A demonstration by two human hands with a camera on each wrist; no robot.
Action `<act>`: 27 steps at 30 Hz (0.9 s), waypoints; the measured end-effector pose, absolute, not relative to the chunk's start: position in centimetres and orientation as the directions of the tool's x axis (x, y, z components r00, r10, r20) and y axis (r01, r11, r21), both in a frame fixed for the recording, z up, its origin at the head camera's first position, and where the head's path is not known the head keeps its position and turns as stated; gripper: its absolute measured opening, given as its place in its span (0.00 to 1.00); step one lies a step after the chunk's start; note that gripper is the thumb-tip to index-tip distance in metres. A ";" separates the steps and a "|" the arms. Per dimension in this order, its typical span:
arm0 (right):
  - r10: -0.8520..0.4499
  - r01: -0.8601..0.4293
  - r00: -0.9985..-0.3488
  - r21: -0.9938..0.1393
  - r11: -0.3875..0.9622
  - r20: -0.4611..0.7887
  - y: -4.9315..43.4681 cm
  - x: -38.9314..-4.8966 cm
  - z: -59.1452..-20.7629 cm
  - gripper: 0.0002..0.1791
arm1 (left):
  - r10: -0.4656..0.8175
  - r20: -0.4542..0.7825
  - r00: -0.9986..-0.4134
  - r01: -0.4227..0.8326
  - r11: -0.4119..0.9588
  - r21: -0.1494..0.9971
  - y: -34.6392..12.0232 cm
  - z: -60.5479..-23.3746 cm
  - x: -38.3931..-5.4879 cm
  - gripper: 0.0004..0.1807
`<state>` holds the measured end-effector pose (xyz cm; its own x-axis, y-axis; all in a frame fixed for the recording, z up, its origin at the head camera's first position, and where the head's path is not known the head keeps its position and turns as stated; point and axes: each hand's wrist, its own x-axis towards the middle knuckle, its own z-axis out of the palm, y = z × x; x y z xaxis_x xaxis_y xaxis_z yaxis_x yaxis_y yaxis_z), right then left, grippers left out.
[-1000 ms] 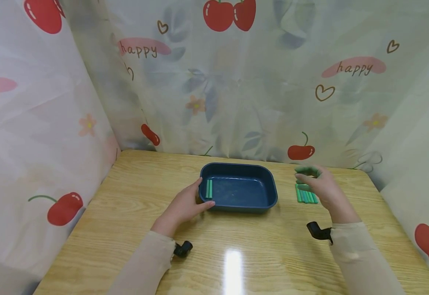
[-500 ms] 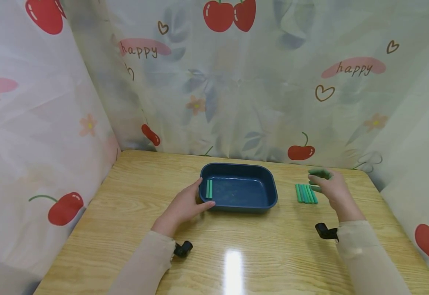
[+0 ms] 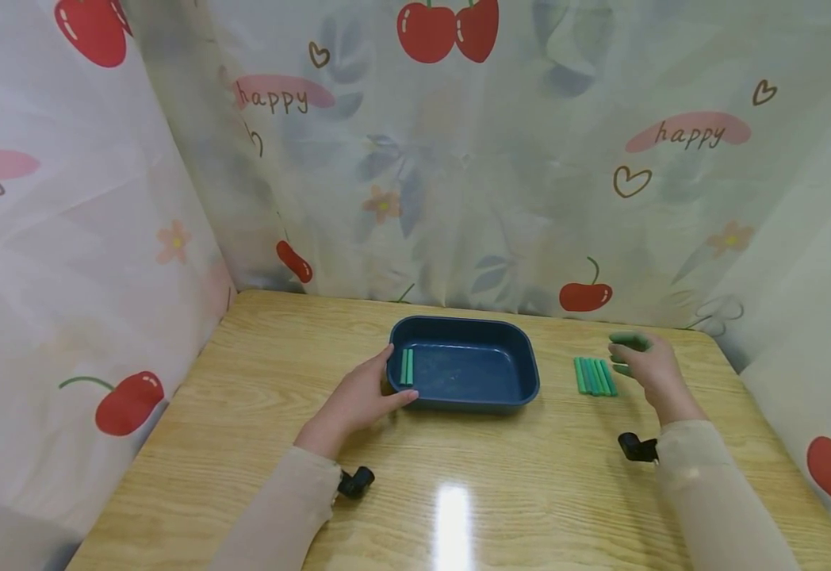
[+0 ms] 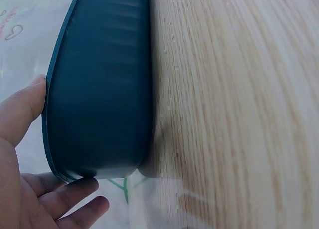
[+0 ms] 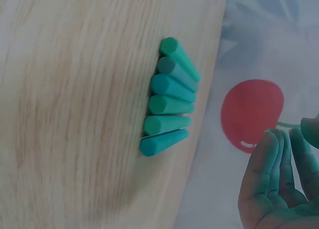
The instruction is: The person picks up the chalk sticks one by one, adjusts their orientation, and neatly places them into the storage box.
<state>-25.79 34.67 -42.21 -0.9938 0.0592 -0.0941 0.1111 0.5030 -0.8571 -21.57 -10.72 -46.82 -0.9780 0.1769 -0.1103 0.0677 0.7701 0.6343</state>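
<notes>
Right fingers point(image 5: 263, 162), loose, moved off green sticks point(image 3: 595, 377), left fingers point(image 4: 70, 194) holding tray point(image 3: 469, 374), curtain point(image 3: 458, 198) behind

A pale yellow wood-grained surface point(image 3: 515, 484), with a bright white glare patch point(image 3: 453, 525) in its foreground, is enclosed behind and on both sides by a whitish creased sheet point(image 3: 458, 230) printed with red cherries point(image 3: 585, 297), brown heart outlines, orange flowers point(image 3: 383, 205), grey-blue leaves and pink ovals point(image 3: 731, 127) reading "happy".
</notes>
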 end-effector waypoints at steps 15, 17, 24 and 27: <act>0.063 0.195 -0.979 -0.800 0.567 -0.194 36.5 -27.6 -43.9 0.30 | 0.199 -0.101 -0.975 0.090 0.765 0.638 -10.7 -46.5 -21.4 0.55; 0.058 0.210 -0.974 -0.790 0.576 -0.217 36.7 -27.8 -44.1 0.30 | 0.197 -0.100 -0.975 0.090 0.765 0.638 -10.7 -46.5 -21.4 0.55; 0.054 0.231 -0.967 -0.759 0.608 -0.251 37.2 -28.3 -45.1 0.28 | 0.190 -0.106 -0.976 0.081 0.769 0.634 -10.7 -46.5 -21.3 0.55; 0.062 0.244 -0.963 -0.757 0.607 -0.261 37.2 -28.3 -45.3 0.27 | 0.189 -0.107 -0.976 0.078 0.766 0.638 -10.7 -46.5 -21.2 0.55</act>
